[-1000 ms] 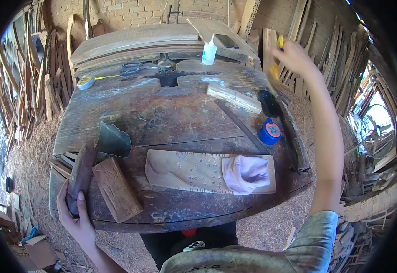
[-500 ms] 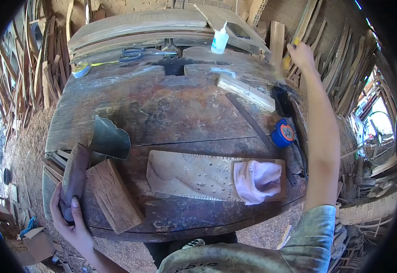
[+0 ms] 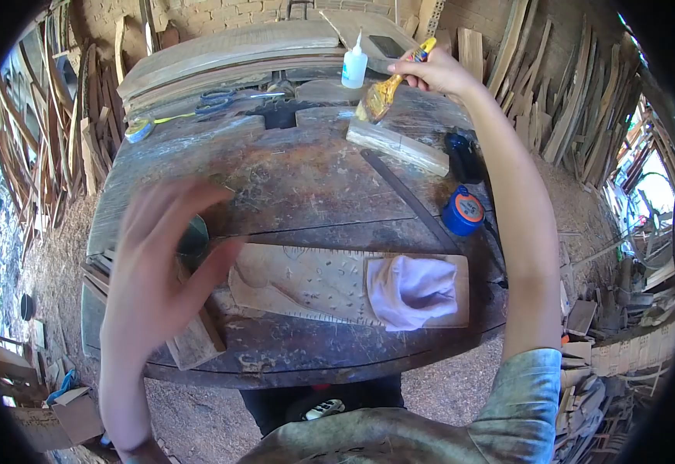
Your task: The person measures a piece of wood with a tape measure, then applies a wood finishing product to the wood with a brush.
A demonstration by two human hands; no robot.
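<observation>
My right hand is closed around the yellow handle of a paintbrush, held over the far right of the bench with its bristles pointing down and left. Blurred by motion, my left hand hovers above the bench's left side with thumb and fingers apart and nothing between them. Partly hidden behind it are a dark green curved sheet and a wooden block. A flat board with marks and an edge of ticks lies in front of me. A crumpled pale cloth rests on its right end.
On the worn bench lie a metal strip, a blue tape measure, a pale wood strip, scissors and a tape roll. A white bottle stands at the back. Wood pieces lean along the walls.
My left hand has let go of the dark elongated wooden piece and moved up and right. My right hand has brought the paintbrush leftward from beyond the bench's right edge.
</observation>
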